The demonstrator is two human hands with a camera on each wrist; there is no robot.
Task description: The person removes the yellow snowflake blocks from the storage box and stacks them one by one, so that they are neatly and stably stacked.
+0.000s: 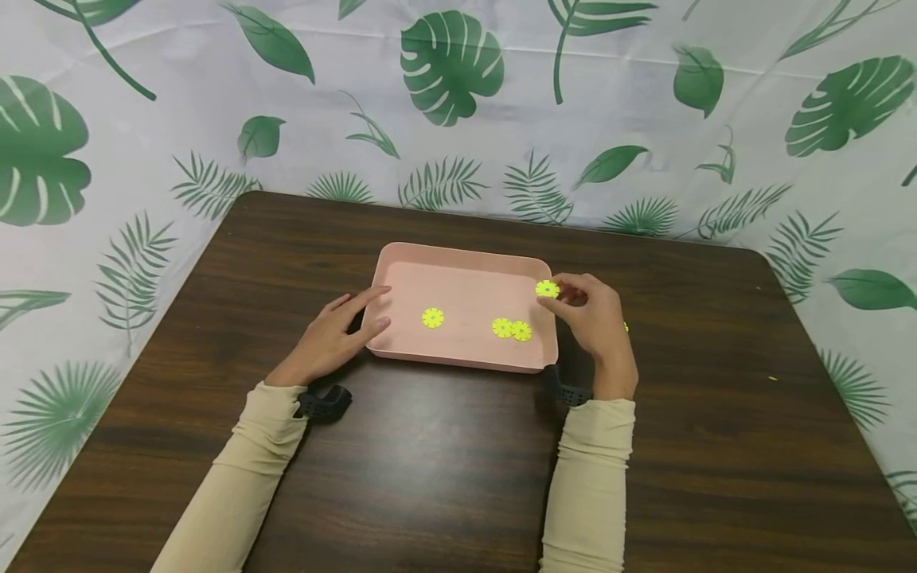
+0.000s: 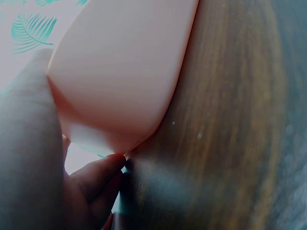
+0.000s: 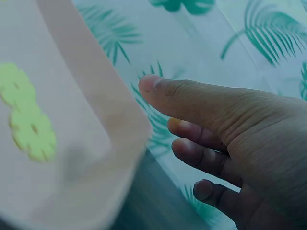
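Note:
A pink tray (image 1: 458, 362) lies on the table, with its near corner large in the left wrist view. My left hand (image 1: 325, 334) rests at its left rim, fingers and thumb extended over the edge. At the right rim my right hand (image 1: 591, 310) pinches a yellow notched disc (image 1: 548, 289) between thumb and fingers. That disc is hidden in the right wrist view, where the thumb (image 3: 187, 98) covers the fingertips behind it. Inside the tray, one yellow disc (image 1: 433, 318) lies left of centre. Two more, a disc (image 1: 503, 328) and its neighbour (image 1: 521, 331), touch or overlap near the right side.
Just right of my right hand, a bit of yellow (image 1: 626, 326) shows, mostly covered by the hand. A small yellow scrap (image 1: 772, 378) lies farther right on the dark wooden table (image 1: 430, 477). A leaf-patterned cloth (image 1: 458, 135) hangs behind the table.

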